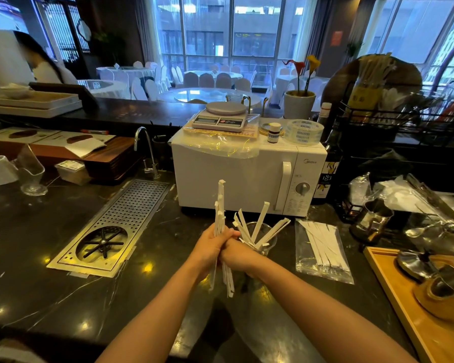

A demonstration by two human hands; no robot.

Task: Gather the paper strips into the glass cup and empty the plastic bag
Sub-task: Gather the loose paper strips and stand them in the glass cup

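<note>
So the thing the next move hangs on, as I read it: the clear glass cup [263, 238] sits just to the right of and slightly beyond my two hands, nearly touching the right one, and it's already got a handful of white paper strips fanned out of its mouth. The bundle of long white paper strips [220, 216] I'm holding runs close to vertical, top ends sticking well above my fists and bottom ends hanging below them toward the dark marble counter [63, 297].

Both hands are pressed together on that bundle. The left hand [212, 244] is wrapped around the strips with the thumb over the top, and the right hand [240, 255] is closed right against it from the right side, also gripping the stack as far as I can tell. Forearms come in from below, converging in a V.

Right hand is the nearer one to the cup, so my guess is the bundle goes up, over to the right, then drops in end-first. Since the strips are already upright, it shouldn't need much turning.

Further right, well past the cup, the clear plastic zip bag [323, 252] lies flat on the counter with more white strips inside, lying lengthwise away from me. So the bag isn't emptied yet.
</note>
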